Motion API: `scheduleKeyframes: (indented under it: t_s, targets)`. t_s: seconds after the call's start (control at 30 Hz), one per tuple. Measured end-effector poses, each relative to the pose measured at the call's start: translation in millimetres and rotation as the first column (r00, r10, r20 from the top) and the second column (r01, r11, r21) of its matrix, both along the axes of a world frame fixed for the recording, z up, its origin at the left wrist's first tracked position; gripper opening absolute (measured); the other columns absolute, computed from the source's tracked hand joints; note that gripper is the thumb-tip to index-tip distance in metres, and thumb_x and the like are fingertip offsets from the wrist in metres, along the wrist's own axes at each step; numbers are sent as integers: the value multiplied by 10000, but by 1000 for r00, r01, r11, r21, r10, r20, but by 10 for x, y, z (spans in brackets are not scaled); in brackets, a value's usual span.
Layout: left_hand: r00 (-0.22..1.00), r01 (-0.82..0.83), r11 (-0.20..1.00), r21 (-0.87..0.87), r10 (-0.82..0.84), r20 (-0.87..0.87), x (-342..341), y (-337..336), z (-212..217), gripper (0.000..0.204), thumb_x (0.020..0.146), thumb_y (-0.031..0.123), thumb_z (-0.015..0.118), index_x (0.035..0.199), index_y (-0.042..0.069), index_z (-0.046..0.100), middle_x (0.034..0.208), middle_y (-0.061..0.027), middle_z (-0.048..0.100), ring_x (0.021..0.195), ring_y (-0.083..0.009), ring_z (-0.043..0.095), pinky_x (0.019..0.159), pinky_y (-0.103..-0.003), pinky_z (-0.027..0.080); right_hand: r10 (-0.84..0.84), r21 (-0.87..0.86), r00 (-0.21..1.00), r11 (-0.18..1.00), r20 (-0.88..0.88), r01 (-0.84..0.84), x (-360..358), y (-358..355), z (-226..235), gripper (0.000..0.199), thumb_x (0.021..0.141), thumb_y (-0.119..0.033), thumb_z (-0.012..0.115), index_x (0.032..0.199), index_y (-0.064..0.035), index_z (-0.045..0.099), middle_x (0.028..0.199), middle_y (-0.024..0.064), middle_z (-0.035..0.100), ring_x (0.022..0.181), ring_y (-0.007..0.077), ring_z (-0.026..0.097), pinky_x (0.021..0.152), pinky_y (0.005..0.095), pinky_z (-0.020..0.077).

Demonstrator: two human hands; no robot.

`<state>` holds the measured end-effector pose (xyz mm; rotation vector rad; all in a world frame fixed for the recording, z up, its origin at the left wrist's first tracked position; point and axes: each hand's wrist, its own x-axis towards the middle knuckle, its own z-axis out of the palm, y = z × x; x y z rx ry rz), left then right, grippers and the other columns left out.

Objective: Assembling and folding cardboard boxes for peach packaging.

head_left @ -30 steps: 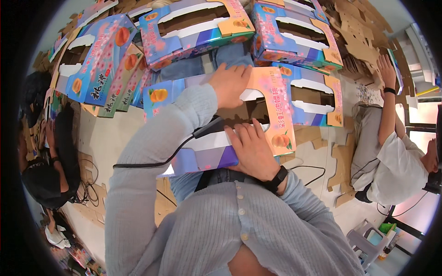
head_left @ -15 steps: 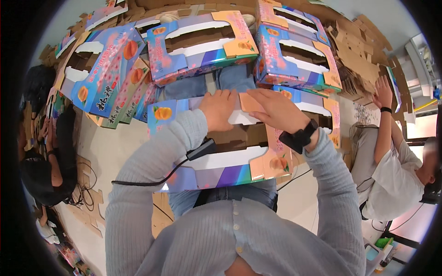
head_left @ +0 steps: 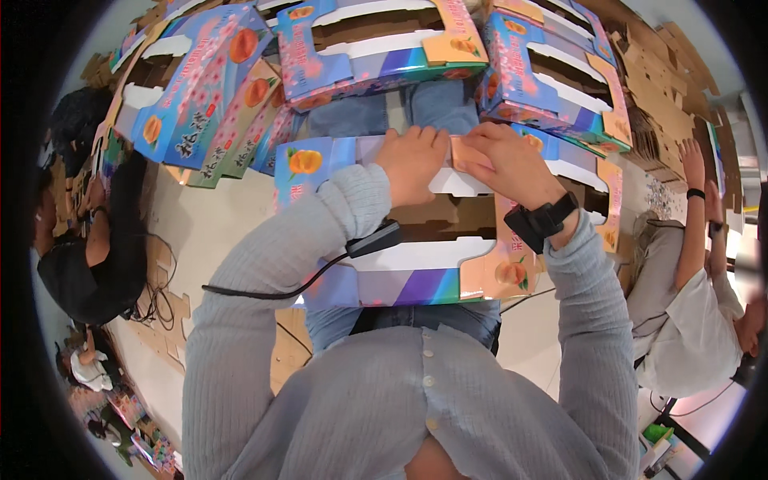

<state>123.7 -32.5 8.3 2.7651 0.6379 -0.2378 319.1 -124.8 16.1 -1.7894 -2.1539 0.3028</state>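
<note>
The left hand (head_left: pixel 411 166) and right hand (head_left: pixel 516 164) partly hide the fruit-printed carton (head_left: pixel 384 285); the lower-left pile (head_left: pixel 152 450), perhaps cartons, is too small to tell.

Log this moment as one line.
printed carton: top cutout uncovered | left hand: on its far panel | right hand: alongside, same panel | beyond: other cartons

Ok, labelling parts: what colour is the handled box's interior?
The box interior is brown; see the head view.

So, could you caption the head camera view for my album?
Left hand and right hand on the far side of a colourful carton, with similar cartons beyond.
</note>
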Motion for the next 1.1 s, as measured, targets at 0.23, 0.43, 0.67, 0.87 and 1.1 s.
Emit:
scheduleKeyframes:
  t_s: [0.23, 0.43, 0.67, 0.87, 1.1]
  targets:
    - [999, 19, 1000, -9, -18, 44, -330, -3, 79, 1109, 686, 441, 847, 1517, -9, 266, 1486, -214, 394, 1391, -370, 387, 1093, -612, 331, -45, 22, 990, 999, 136, 42, -109, -177, -29, 494, 848, -353, 713, 1203, -16, 644, 1250, 116, 608, 1127, 319, 596, 956, 446, 475]
    - [990, -140, 983, 117, 138, 32, -1216, 251, 189, 1123, 697, 497, 835, 1534, 35, 246, 1546, -203, 324, 1439, -374, 328, 1133, -634, 266, -47, 124, 957, 992, 285, 12, -285, -219, 61, 582, 798, -383, 760, 1226, -25, 592, 1229, 133, 595, 1169, 308, 559, 990, 444, 420]
    - [983, -167, 975, 145, 154, 97, -1353, 282, 76, 1020, 680, 447, 843, 1471, 29, 353, 1437, -191, 425, 1339, -382, 424, 1106, -556, 329, 133, 92, 981, 985, 144, -147, -949, 199, -63, 897, 732, -560, 774, 1327, 49, 493, 1312, 196, 556, 1238, 343, 514, 1074, 476, 385]
    - [969, -60, 977, 202, 8, 249, -1357, 392, 13, 896, 662, 434, 844, 1370, 13, 492, 1329, -175, 549, 1220, -352, 539, 1067, -449, 405, 83, 92, 964, 990, 254, -110, -1101, 387, -324, 1010, 681, -666, 764, 1306, 79, 494, 1207, 174, 597, 1171, 312, 565, 988, 482, 433]
    - [970, -21, 971, 240, -39, 242, -1327, 403, 36, 818, 650, 446, 837, 1293, 12, 579, 1261, -157, 623, 1151, -326, 594, 1029, -450, 438, 91, 40, 977, 994, 193, -100, -1036, 411, -339, 968, 720, -660, 734, 1318, 63, 499, 1174, 161, 605, 1140, 314, 577, 987, 474, 439]
